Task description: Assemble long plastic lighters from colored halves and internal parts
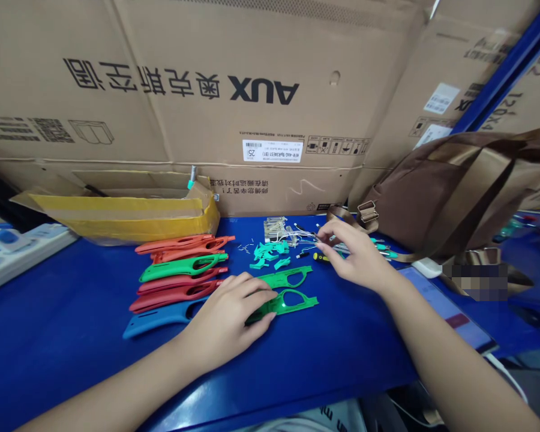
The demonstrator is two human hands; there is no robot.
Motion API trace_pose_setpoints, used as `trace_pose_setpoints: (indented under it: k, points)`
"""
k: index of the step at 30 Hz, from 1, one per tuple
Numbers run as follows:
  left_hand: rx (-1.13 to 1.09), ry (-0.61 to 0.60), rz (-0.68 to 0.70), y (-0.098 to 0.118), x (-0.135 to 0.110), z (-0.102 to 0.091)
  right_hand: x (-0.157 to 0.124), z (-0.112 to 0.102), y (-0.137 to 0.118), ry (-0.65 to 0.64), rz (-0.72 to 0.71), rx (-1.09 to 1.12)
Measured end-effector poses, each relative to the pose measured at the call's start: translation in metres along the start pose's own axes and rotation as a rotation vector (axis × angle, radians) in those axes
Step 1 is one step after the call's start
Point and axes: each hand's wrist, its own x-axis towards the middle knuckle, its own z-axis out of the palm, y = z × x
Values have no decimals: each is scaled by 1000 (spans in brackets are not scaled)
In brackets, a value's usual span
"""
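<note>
My left hand (234, 312) is closed over a green plastic shell half (299, 301), fingers on top and thumb along its near edge. Just behind it lies a second green shell half (297, 276). My right hand (353, 252) has thumb and forefinger pinched at a small dark-tipped part with thin white wires (303, 235); its exact kind is too small to make out. Small teal plastic pieces (270, 252) are heaped between the hands. Left of them, a row holds orange shells (184, 246), a green shell (182, 268), red shells (175, 297) and a blue shell (157, 317), partly behind my left hand.
A yellow-taped cardboard box (126, 219) stands at the back left, near a white power strip (22, 258). Clear plastic parts (276, 228) and a yellow-handled tool (319, 257) lie by my right hand. A brown bag (441, 186) and a phone-like tablet (445, 306) sit at the right.
</note>
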Motion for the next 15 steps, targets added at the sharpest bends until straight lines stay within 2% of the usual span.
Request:
trace_pose_setpoints:
  k: [3, 6, 10, 12, 15]
  points:
    - [-6, 8, -5, 0, -1, 0, 0, 3, -12, 2, -45, 78]
    - [-35, 72, -30, 1, 0, 0, -1, 8, -20, -12, -66, 133]
    - [-49, 142, -53, 1, 1, 1, -4, 19, -24, -102, -76, 181]
    - [-20, 109, -45, 0, 1, 1, -7, 22, -23, -178, -66, 170]
    - [-6, -6, -20, -4, 1, 3, -8, 23, -21, -266, -42, 122]
